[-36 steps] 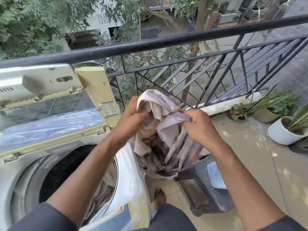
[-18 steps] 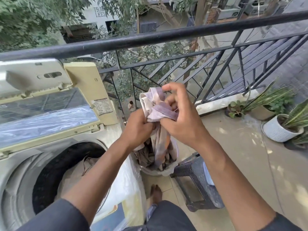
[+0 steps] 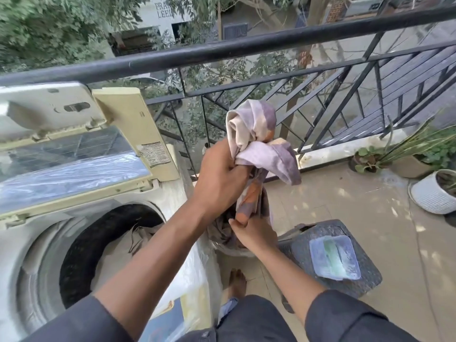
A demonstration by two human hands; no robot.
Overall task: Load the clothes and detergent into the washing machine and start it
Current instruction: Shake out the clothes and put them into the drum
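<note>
At far left, top-loading washing machine (image 3: pixel 32 245) with lid (image 3: pixel 69 166) raised, film-covered glass panel facing up; drum opening (image 3: pixel 108 245) dark, pale fabric already lying inside. On lid's cream edge, a printed sticker (image 3: pixel 154 154), text too small to read. Behind railing (image 3: pixel 222 49), white wall lettered "PRA" over "LEEL", rest cut off. Centre: left hand (image 3: pixel 219 178) with fingers curled tight around bunched lilac-and-orange cloth (image 3: pixel 259 141), held up beside machine. Lower down, right hand (image 3: pixel 251 234) pinching same cloth's hanging end over round basket (image 3: pixel 234 250). Right of that, dark stool (image 3: pixel 345 275) bearing clear plastic packet (image 3: pixel 334 257), label unreadable. Far right, potted plants (image 3: pixel 429 191).
</note>
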